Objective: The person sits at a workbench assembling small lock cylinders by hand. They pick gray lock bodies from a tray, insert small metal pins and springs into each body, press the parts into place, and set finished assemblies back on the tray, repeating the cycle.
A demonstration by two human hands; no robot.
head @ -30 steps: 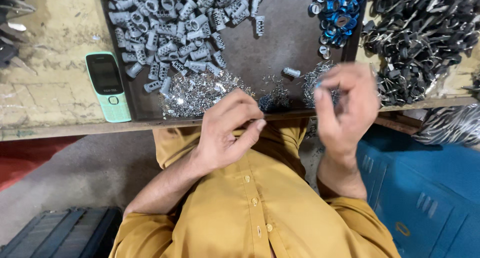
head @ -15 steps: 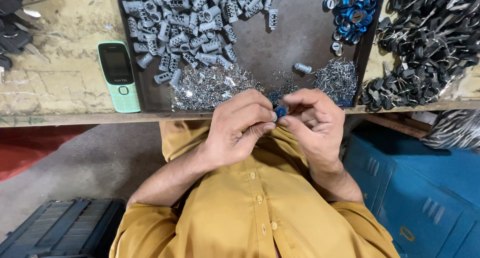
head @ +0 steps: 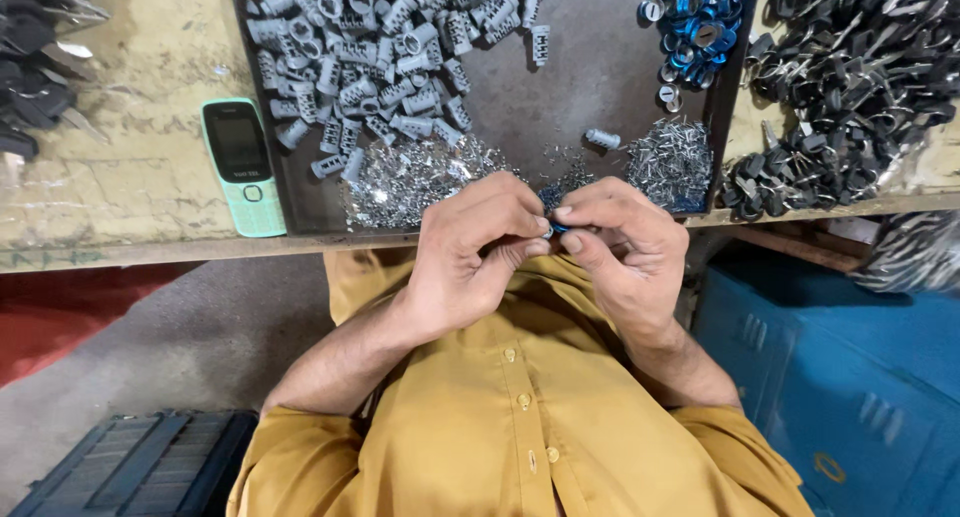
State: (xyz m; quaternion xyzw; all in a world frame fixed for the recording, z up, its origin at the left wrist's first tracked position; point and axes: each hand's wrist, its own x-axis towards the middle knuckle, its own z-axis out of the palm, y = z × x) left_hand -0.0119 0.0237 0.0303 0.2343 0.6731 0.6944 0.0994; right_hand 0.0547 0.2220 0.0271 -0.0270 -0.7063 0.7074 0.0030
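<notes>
**Both hands pinch one small blue part at the bench edge**

Left hand and right hand meet fingertip to fingertip just in front of the workbench edge, above the person's mustard-yellow shirt. Between them sits a small blue metal part, mostly hidden by the fingers; only a sliver of blue and a bit of silver show. Left hand: fingers curled in, thumb and forefinger pinching the part. Right hand: thumb and forefinger also closed on the part from the other side, remaining fingers folded under. Exact shape of the part can't be told.

Right behind the hands lies a dark metal tray on the bench. In it: a big heap of grey ribbed cylinders at the far left, one stray grey cylinder lying alone near the middle, a pile of blue rings at the far right corner, a spread of tiny silver pins at the near edge just beyond the left hand, and a second clump of pins beyond the right hand.

Left of the tray, touching its edge, a pale green push-button phone lies flat, screen up. Right of the tray, a heap of dark keys. More dark keys at the far left. Blue crate below on the right, dark crate on the floor lower left.
</notes>
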